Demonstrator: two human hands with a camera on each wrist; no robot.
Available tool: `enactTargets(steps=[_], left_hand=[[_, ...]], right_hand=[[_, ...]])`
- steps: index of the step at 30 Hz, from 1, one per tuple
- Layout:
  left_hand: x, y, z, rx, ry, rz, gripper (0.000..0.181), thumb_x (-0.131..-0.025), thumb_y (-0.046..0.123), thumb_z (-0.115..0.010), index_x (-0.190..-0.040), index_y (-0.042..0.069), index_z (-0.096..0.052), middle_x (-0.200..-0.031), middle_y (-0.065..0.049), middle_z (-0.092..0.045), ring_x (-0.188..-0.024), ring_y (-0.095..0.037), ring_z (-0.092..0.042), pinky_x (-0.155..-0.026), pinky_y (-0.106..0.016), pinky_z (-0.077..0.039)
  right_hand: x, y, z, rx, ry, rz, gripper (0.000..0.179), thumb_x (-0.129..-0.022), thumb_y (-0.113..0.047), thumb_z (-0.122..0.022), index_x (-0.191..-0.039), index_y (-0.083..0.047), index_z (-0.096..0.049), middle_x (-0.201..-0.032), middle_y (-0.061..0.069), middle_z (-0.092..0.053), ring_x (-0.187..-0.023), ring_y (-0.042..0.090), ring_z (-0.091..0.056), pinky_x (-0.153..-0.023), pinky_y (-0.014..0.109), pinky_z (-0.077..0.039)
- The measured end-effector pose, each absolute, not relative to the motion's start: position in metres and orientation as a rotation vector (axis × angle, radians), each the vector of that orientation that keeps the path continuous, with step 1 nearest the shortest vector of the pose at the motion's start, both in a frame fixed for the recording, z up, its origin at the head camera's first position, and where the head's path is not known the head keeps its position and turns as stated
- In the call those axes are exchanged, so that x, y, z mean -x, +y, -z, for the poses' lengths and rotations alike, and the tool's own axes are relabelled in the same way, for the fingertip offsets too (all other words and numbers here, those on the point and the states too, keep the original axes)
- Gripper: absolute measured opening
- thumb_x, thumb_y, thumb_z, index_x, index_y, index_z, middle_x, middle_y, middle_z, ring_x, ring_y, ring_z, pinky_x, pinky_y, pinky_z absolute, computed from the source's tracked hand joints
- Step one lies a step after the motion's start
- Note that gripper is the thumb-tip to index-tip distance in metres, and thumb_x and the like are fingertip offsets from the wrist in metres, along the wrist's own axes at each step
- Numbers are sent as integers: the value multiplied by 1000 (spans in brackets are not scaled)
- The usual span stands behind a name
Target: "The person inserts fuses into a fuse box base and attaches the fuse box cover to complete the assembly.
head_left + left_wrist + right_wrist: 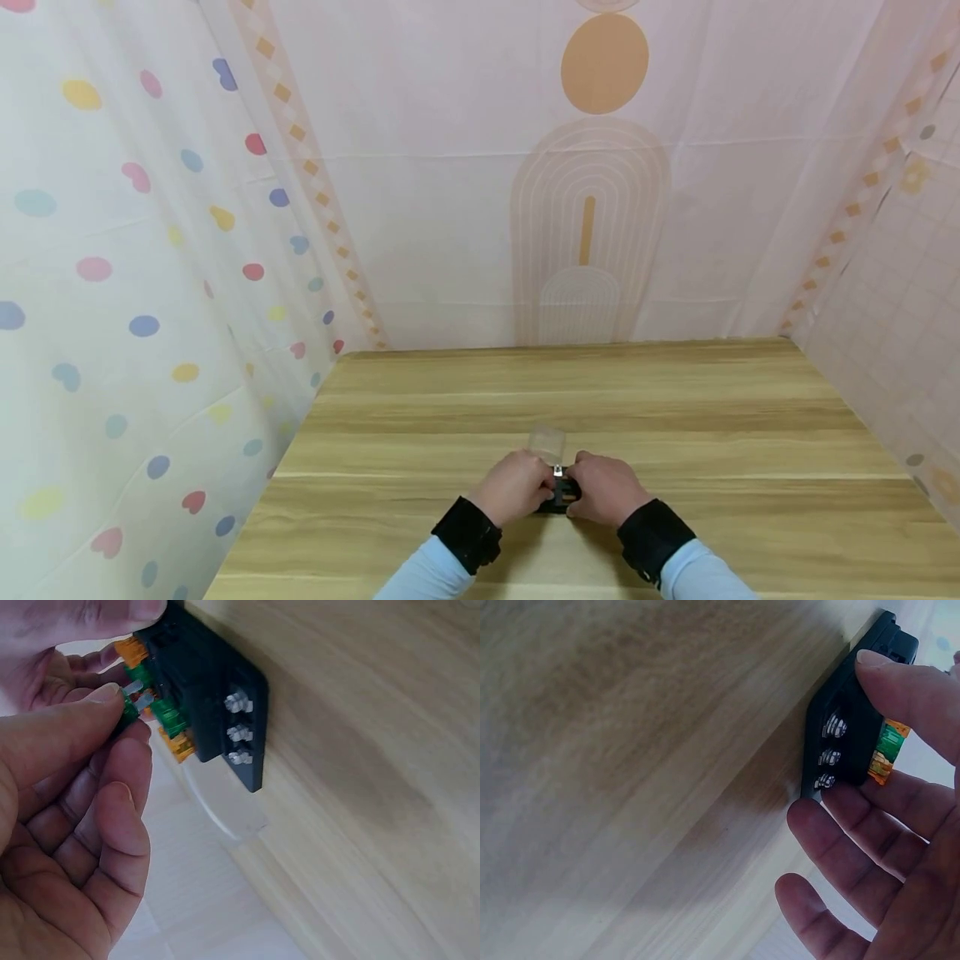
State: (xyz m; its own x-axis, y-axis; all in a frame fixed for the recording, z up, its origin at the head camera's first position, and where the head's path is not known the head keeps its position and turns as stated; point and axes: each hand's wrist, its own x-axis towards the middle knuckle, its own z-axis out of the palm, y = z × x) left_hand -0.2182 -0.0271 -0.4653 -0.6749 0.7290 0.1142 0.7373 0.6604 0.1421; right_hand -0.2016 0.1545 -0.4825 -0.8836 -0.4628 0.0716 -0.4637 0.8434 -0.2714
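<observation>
A black blade-fuse box point(556, 505) rests on the table between the two hands. Silver screw terminals point(238, 733) line its side, and orange and green blade fuses point(171, 720) sit in its top. Between thumb and index finger, my left hand point(513, 486) pinches a green blade fuse point(127, 714), its two pale prongs pointing toward the box's fuse row. My right hand point(609, 487) steadies the fuse box point(859, 712), with the thumb on one end and fingers at the other. In the head view both hands hide much of the box.
A clear plastic cover point(547, 444) lies on the wooden table point(420, 417) just beyond the box. Patterned curtains point(442, 208) hang behind the table and along both sides. Black bands point(467, 533) wrap both wrists.
</observation>
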Motion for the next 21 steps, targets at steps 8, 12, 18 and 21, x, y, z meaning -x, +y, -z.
enactTargets(steps=[8,12,18,21], left_hand=[[213,-24,473,1182,-2844,211,13,-82,14,-81,-72,17,-75,-68,14,-65,-61,3,-52,-59,-15,-43],[211,-23,477,1172,-2824,163,12,-81,15,-82,-72,18,-75,-69,14,-66,-61,2,-54,-59,-15,-44],[210,-24,481,1197,-2738,76,12,-80,17,-84,-73,18,-74,-72,12,-67,-66,-1,-60,-61,-18,-47],[209,-24,481,1201,-2714,46,11,-80,18,-84,-73,18,-75,-74,10,-67,-68,-2,-60,-62,-19,-48]], right_hand=[[199,154,479,-760,-3009,-463,26,-66,-21,-88,-81,-11,-68,-77,-2,-49,-60,12,-43,-54,31,-38],[200,155,481,-768,-3004,-460,26,-66,-21,-88,-80,-12,-68,-76,-3,-48,-59,12,-42,-53,30,-38],[202,156,485,-767,-2997,-445,26,-67,-23,-88,-79,-13,-67,-76,-4,-47,-59,11,-41,-52,30,-37],[202,156,485,-768,-2993,-438,27,-66,-23,-88,-80,-13,-68,-76,-4,-48,-59,11,-42,-52,30,-37]])
